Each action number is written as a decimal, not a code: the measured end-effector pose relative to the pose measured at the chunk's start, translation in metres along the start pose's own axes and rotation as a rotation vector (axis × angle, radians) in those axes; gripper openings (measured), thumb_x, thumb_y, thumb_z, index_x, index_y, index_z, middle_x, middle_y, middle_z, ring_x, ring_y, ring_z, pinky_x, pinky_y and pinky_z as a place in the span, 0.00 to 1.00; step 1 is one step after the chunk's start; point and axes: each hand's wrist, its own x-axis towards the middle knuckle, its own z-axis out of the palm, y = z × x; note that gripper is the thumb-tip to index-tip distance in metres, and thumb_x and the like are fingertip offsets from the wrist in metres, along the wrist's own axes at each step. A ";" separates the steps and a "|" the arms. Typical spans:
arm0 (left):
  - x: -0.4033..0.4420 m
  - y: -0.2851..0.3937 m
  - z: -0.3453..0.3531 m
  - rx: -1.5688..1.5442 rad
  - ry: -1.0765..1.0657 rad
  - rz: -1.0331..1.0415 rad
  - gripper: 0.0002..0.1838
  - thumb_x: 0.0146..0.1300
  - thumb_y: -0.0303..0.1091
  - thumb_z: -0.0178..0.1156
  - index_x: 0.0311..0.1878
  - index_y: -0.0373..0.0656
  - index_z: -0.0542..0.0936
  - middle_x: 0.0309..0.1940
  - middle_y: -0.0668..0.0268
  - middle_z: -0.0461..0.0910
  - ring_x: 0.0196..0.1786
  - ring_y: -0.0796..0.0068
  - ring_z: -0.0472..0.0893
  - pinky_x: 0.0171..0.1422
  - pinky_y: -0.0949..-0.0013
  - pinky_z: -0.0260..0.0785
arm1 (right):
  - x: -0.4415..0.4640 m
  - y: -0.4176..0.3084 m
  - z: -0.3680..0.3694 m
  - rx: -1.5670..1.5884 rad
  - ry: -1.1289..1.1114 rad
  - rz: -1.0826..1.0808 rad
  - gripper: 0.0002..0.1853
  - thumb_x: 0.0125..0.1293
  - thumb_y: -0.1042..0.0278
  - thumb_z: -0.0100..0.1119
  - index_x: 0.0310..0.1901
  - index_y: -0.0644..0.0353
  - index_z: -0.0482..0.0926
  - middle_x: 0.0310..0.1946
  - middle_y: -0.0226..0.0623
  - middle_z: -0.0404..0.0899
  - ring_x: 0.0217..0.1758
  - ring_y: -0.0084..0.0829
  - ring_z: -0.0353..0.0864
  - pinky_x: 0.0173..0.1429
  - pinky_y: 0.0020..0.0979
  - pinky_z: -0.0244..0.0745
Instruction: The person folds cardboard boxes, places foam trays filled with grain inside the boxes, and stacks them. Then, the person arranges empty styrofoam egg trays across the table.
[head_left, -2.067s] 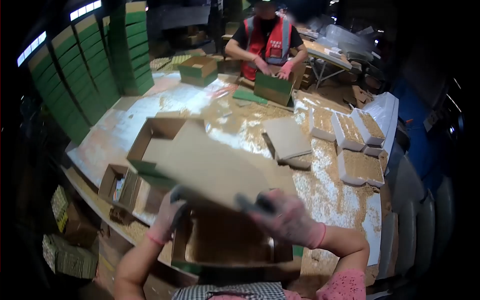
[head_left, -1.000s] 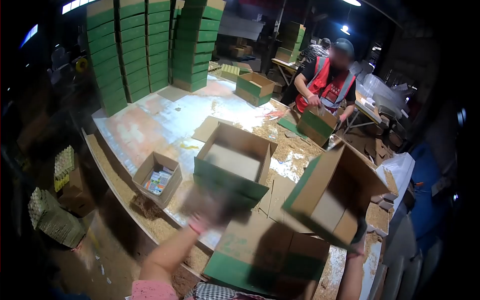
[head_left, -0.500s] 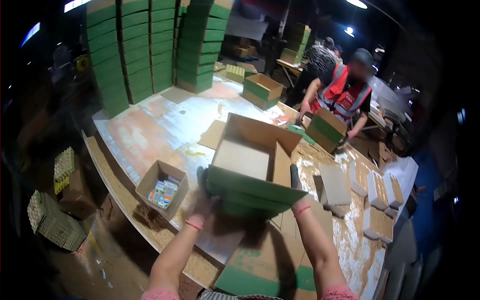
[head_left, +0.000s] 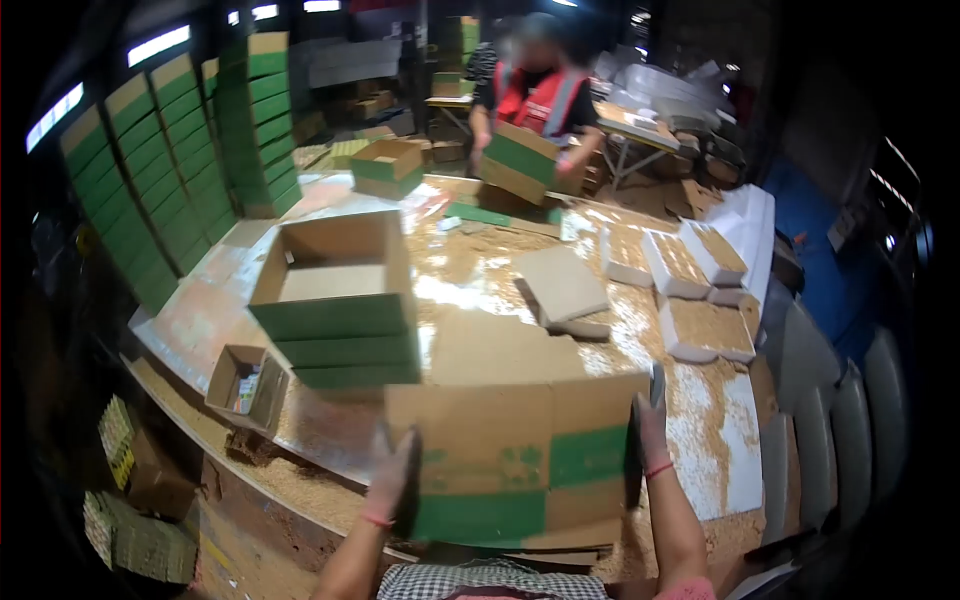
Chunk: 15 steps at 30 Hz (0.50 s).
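Note:
A flattened cardboard carton, brown with green patches, is tilted up in front of me at the near side of the table. My left hand is closed on its left edge, and my right hand grips the right edge. Both hands look gloved, and the fingers behind the carton are hidden. Beyond my left hand stands an open green and brown box on top of similar ones, with a pale sheet at its bottom. A small carton with little printed packets inside is left of this stack.
Tall stacks of green boxes line the table's left side. Loose cardboard sheets lie mid-table, with sawdust-topped white blocks at right. Across the table, a co-worker in a red vest handles another green box. Egg trays sit low at left.
My hands have let go of the open box, which now sits on the stack at left. They have come back nearer me and taken hold of the flattened carton. The view has turned right.

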 end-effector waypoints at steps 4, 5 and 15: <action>-0.039 0.065 0.020 0.735 0.592 0.417 0.56 0.52 0.53 0.72 0.74 0.37 0.51 0.72 0.46 0.54 0.73 0.54 0.59 0.76 0.63 0.51 | 0.037 -0.060 -0.020 0.220 0.024 -0.225 0.36 0.52 0.83 0.37 0.68 0.68 0.59 0.68 0.43 0.61 0.75 0.34 0.54 0.77 0.29 0.44; -0.049 0.088 0.031 0.743 0.584 0.425 0.56 0.52 0.53 0.72 0.74 0.37 0.51 0.72 0.46 0.54 0.73 0.54 0.59 0.76 0.63 0.51 | 0.036 -0.062 -0.020 0.263 0.009 -0.209 0.36 0.52 0.81 0.37 0.69 0.68 0.58 0.68 0.40 0.61 0.72 0.30 0.58 0.75 0.28 0.48; -0.047 0.215 0.055 1.295 -0.614 0.360 0.29 0.65 0.55 0.55 0.58 0.39 0.70 0.43 0.48 0.79 0.46 0.48 0.79 0.53 0.53 0.69 | -0.054 -0.127 -0.028 -0.749 -0.407 -1.125 0.27 0.55 0.51 0.64 0.56 0.52 0.75 0.57 0.40 0.73 0.62 0.41 0.70 0.72 0.65 0.44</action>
